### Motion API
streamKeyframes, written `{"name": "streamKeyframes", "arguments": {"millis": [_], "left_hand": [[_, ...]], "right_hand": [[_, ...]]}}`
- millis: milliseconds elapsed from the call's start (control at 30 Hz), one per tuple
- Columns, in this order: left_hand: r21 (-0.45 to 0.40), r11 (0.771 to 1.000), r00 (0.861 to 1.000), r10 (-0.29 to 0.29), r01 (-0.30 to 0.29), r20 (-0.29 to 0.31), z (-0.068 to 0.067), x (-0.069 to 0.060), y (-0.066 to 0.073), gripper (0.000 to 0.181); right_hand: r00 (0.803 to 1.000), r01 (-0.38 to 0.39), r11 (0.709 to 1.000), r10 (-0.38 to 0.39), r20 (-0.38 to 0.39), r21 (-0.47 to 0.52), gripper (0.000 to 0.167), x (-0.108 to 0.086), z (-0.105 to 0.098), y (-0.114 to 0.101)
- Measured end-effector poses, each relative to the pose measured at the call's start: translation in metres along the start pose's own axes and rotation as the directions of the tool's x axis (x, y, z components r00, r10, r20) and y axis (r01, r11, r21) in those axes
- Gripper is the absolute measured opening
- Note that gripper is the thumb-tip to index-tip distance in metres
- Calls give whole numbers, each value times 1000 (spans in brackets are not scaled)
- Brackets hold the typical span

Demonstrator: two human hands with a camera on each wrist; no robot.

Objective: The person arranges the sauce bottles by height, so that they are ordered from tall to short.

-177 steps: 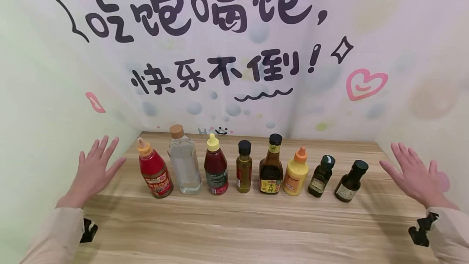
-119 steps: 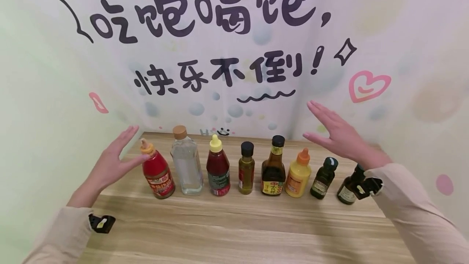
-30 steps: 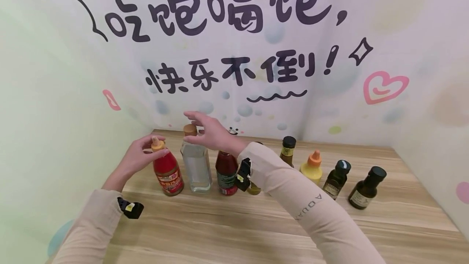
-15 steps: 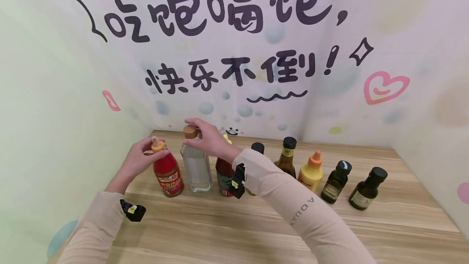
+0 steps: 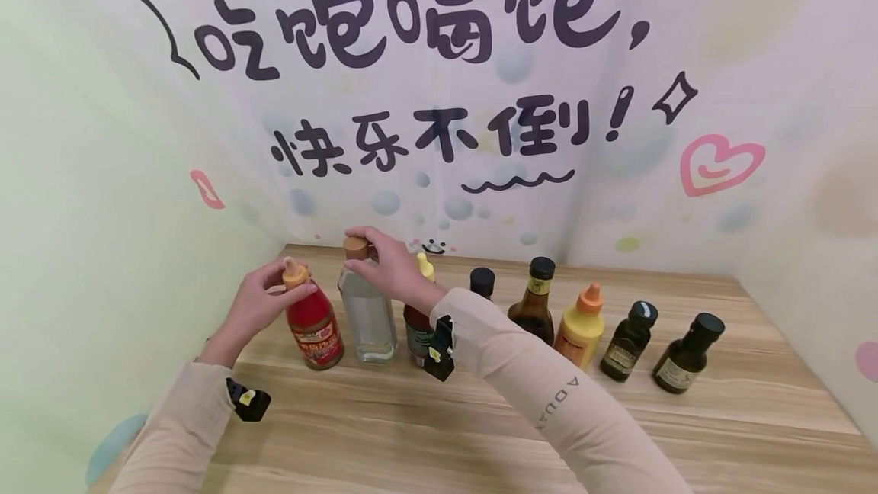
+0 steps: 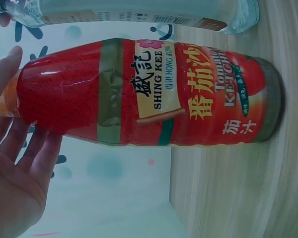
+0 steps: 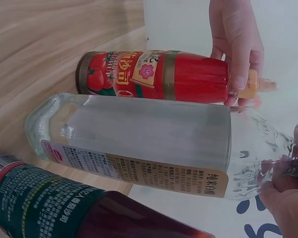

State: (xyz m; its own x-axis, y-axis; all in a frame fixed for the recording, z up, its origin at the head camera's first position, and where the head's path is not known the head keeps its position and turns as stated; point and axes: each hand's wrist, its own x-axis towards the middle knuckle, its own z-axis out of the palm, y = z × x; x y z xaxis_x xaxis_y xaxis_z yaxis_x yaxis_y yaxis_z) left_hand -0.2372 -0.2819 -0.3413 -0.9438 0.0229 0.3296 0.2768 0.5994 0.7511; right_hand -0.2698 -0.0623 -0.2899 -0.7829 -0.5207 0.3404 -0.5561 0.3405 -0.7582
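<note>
Red ketchup bottle (image 5: pixel 315 326) stands upright on wooden table (image 5: pixel 343 433), long axis vertical, nozzle (image 5: pixel 291 264) up; left hand (image 5: pixel 255 302) grips it near the top. Clear bottle (image 5: pixel 369 317) just beside, on its right: also upright, brown cap (image 5: pixel 355 248) up, right hand (image 5: pixel 398 269) pinching its top end.

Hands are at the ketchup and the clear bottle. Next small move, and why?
Probably a small lift, straight up. The left hand has thumb and fingers at the neck of the ketchup bottle; the right hand likewise holds the clear bottle. Both stand upright on the table, and the dark red bottle stands close by, so sideways motion looks riskier.
</note>
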Motion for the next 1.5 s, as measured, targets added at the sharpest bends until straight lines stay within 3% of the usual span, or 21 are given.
{"name": "streamKeyframes", "arguments": {"millis": [333,800,1500], "left_hand": [[19,1000,1000,13,-12,-23,0,-1,-1,40],[-46,997,998,-68,69,12,-1,-2,-1,48],[-122,987,994,-100,104,40,1,-2,-4,51]], "right_hand": [[1000,5,1000,-5,-14,28,44,-1,2,1],[1000,18,999,-18,-13,41,46,-2,4,3],[999,25,996,-22,-33,85,44,-2,4,4]]}}
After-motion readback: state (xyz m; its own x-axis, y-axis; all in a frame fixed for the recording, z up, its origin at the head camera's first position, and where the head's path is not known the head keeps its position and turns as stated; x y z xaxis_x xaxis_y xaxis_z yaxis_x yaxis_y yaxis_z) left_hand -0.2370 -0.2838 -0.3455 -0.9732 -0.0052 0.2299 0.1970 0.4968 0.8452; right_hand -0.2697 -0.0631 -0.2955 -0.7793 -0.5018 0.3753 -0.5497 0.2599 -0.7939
